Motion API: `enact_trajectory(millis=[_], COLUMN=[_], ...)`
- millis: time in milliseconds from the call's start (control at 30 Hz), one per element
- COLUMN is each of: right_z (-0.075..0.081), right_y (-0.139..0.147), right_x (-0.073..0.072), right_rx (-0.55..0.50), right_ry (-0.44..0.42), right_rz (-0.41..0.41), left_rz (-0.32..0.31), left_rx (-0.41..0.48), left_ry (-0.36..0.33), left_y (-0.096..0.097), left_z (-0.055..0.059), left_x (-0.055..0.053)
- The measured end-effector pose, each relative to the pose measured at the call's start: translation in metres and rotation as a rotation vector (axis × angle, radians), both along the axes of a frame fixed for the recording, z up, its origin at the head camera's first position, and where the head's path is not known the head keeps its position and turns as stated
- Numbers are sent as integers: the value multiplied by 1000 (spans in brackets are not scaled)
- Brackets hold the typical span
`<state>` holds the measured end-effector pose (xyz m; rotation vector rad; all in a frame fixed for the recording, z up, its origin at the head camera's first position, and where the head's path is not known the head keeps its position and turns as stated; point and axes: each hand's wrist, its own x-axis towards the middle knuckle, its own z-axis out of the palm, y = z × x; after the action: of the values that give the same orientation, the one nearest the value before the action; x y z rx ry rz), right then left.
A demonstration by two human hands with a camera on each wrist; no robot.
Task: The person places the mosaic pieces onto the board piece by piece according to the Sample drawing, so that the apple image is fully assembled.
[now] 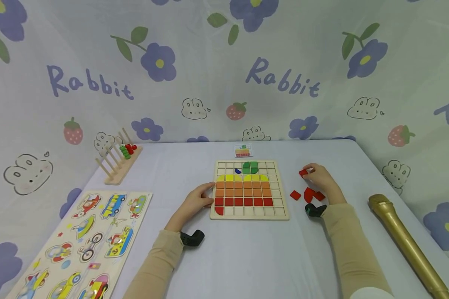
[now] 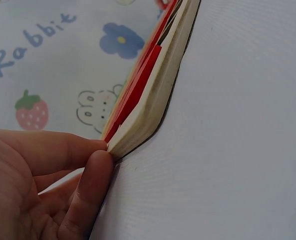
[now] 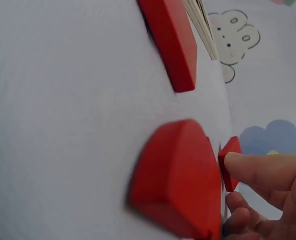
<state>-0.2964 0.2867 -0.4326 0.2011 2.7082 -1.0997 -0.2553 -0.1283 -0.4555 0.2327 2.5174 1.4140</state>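
On the table lies a wooden grid board (image 1: 250,211) filled partly with red, orange, yellow, green and blue pieces. My left hand (image 1: 193,204) rests at its left side, thumb and forefinger spread apart against the edge; the left wrist view shows these fingertips (image 2: 102,159) at the board's rim. To the right of the board, my right hand (image 1: 321,179) pinches a red square block (image 1: 303,172) between thumb and fingers, just over the cloth. Nearer me lie a loose red square (image 1: 295,195), a red rounded piece (image 1: 308,195) and another red piece (image 1: 319,196).
A small pattern card (image 1: 243,150) lies behind the board. At the left are a peg stand (image 1: 117,173) with beads and a vehicle puzzle board (image 1: 72,222). A gold microphone (image 1: 408,241) lies along the right side. A printed curtain (image 1: 217,70) hangs behind the table.
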Motion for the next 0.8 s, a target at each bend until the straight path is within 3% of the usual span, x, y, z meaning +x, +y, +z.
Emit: enact_trajectory(millis=[167, 300, 400, 567, 667, 800], right_z=[0, 3, 9, 20, 23, 24], right_y=[3, 3, -6, -38, -62, -98], right_x=[5, 9, 13, 22, 27, 35], right_rx=[-128, -307, -482, -718, -768, -729], right_ry=[38, 24, -16, -74, -95, -120], right_rz=[-112, -182, -184, -85, 13, 126], left_rz=[7, 5, 4, 14, 11, -1], left_rx=[7, 11, 10, -3, -5, 0], left_ry=[-5, -5, -5, -8, -6, -3], left_y=[0, -1, -2, -4, -3, -2], left_z=[-1, -1, -2, -3, -2, -2], left_x=[-1, -1, 0, 0, -1, -2])
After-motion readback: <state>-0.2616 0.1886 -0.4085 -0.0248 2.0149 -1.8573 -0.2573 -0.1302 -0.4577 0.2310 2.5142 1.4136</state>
